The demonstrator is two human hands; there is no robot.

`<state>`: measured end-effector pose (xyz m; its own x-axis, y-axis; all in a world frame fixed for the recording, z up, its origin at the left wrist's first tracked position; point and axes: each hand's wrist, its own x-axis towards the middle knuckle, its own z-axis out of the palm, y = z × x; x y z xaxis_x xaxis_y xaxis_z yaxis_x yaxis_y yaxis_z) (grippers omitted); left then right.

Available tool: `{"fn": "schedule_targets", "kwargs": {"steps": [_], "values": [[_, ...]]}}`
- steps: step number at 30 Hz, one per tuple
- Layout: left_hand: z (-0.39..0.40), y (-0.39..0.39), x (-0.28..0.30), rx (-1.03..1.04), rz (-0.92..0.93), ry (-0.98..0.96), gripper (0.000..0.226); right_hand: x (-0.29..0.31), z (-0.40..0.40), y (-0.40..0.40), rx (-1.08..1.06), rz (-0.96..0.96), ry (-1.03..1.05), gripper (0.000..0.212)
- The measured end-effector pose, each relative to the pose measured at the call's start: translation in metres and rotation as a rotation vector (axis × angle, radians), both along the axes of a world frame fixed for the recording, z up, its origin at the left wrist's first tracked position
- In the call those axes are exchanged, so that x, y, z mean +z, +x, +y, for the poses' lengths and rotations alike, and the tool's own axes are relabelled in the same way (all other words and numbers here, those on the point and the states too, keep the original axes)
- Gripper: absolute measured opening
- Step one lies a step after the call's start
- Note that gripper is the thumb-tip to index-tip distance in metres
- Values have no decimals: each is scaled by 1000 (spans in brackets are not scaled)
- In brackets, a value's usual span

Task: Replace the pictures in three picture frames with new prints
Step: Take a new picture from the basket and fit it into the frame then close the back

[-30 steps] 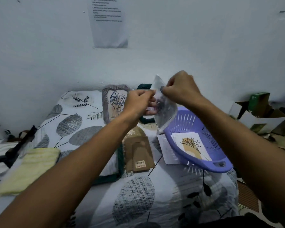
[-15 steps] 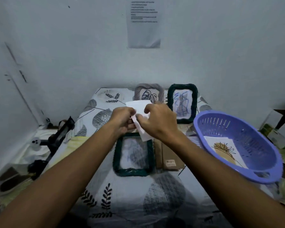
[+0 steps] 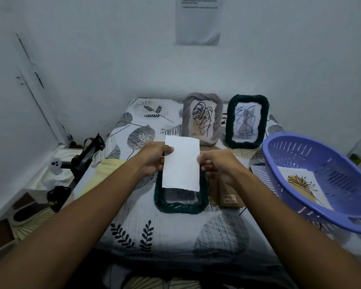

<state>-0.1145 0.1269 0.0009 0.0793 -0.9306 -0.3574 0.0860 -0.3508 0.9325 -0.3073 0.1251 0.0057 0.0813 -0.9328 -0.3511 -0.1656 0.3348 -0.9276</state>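
- While both hands meet at the centre of the frame, they hold a blank white print [image 3: 181, 163] upright between them, its plain side toward the camera, above a dark green frame [image 3: 180, 202] lying flat on the leaf-patterned cloth [image 3: 175, 232].
- The left hand [image 3: 154, 160] pinches the print's left edge, thumb on the near face and fingers curled behind.
- The right hand [image 3: 217, 165] pinches the right edge with thumb and fingertips; the other fingers are curled.
- Just right of the flat frame lies a brown cardboard backing [image 3: 227, 195] with a small printed label, too small to read.
- Against the wall in the upper middle stand a grey frame [image 3: 202, 119] with a line-drawn leaf picture and, to its right, a second green frame [image 3: 247, 120] with a blue scribbled picture.
- At the right edge a purple basket [image 3: 321, 155] holds a print of a plant sketch [image 3: 302, 186].
- A sheet of paper [image 3: 197, 19] is fixed to the wall at top centre; its lines of text are too blurred to read.
- A yellow cloth [image 3: 104, 170] lies at the left side of the table.
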Motion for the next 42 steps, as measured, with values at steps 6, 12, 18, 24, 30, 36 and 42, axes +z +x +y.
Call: {"fn": "schedule_targets", "kwargs": {"steps": [6,12,18,24,30,36,42], "values": [[-1,-7,-11,-42,-63,0,22,-10,-8,-6,34,82,13,13],[7,-4,-15,-85,-328,-27,28,-17,-7,-7,76,171,-26,21],[14,-3,-18,-17,-485,-67,52,-25,-3,-1,98,288,-91,15],[16,-3,-23,-17,-646,-110,43,-33,-8,11,127,431,-138,25],[12,1,-33,-61,-795,-170,34,-37,-12,15,132,502,-187,12],[11,1,-37,-110,-887,-193,28,-36,-13,17,162,544,-194,15],[9,4,-39,-128,-959,-221,25,-38,-13,17,186,568,-187,18]]}}
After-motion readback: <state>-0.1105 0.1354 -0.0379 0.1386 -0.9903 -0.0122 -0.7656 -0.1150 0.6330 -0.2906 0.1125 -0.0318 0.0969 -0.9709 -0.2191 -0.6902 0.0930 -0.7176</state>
